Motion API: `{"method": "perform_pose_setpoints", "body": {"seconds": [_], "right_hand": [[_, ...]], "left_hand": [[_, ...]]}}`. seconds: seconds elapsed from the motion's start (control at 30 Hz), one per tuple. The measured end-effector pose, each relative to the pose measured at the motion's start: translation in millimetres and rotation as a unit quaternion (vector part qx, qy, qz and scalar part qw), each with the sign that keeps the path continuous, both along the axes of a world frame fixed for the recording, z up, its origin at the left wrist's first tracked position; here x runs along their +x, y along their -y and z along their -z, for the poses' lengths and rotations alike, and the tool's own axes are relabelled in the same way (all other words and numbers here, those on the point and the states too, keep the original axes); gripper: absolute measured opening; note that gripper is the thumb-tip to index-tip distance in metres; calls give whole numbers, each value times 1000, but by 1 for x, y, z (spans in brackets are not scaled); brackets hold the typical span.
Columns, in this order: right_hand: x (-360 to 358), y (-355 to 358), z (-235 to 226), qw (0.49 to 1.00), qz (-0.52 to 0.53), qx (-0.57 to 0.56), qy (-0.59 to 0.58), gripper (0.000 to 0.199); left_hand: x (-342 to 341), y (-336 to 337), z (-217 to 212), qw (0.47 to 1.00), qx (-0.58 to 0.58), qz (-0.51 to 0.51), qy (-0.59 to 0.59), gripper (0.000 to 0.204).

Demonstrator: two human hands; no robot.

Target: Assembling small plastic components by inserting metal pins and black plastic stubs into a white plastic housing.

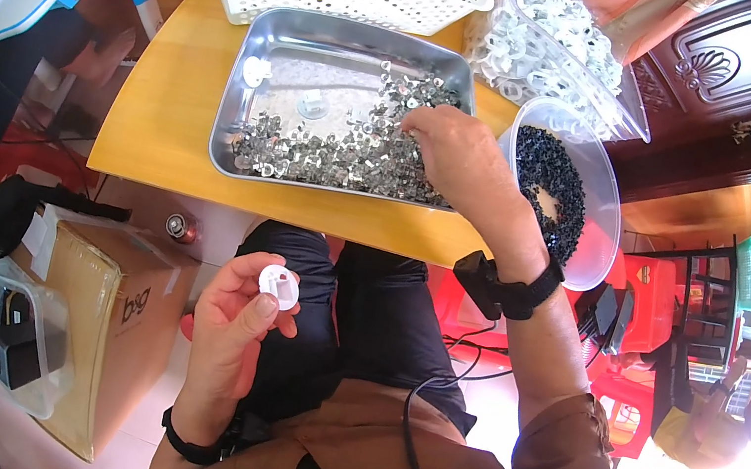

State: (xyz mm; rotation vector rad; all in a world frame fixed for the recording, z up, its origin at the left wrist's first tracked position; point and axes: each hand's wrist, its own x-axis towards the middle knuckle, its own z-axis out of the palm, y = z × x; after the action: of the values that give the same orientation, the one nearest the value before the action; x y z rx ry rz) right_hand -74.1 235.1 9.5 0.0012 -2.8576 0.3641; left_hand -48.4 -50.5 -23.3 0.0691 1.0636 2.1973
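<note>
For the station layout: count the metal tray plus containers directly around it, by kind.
Metal tray: 1
White perforated basket: 1
Clear rectangular bin, white parts inside: 1
Clear round tub, black parts inside: 1
Total: 4

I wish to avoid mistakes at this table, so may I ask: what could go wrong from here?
The left grip holds the white round part by the fingertips, not over the table, so it might slip and fall. The right grip is at the tiny metal pieces and could take several at once. The black cord might snag the right arm.
</note>
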Motion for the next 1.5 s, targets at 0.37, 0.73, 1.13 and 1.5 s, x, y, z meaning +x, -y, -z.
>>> {"method": "perform_pose_setpoints", "body": {"seconds": [0.37, 0.73, 1.13, 1.5], "right_hand": [[0, 0, 4, 997, -47, -28, -49, 10], [14, 17, -26, 847, 20, -526, 77, 10], [28, 15, -23, 876, 38, -480, -10, 12], [108, 48, -51, 709, -95, -698, -27, 7]], "left_hand": [[0, 6, 4, 1000, -7, -19, 11, 38], [-1, -1, 0, 1000, -2, -13, 11, 38], [14, -7, -17, 999, -23, 18, -43, 40], [28, -35, -35, 991, 1, 86, -100, 37]]}}
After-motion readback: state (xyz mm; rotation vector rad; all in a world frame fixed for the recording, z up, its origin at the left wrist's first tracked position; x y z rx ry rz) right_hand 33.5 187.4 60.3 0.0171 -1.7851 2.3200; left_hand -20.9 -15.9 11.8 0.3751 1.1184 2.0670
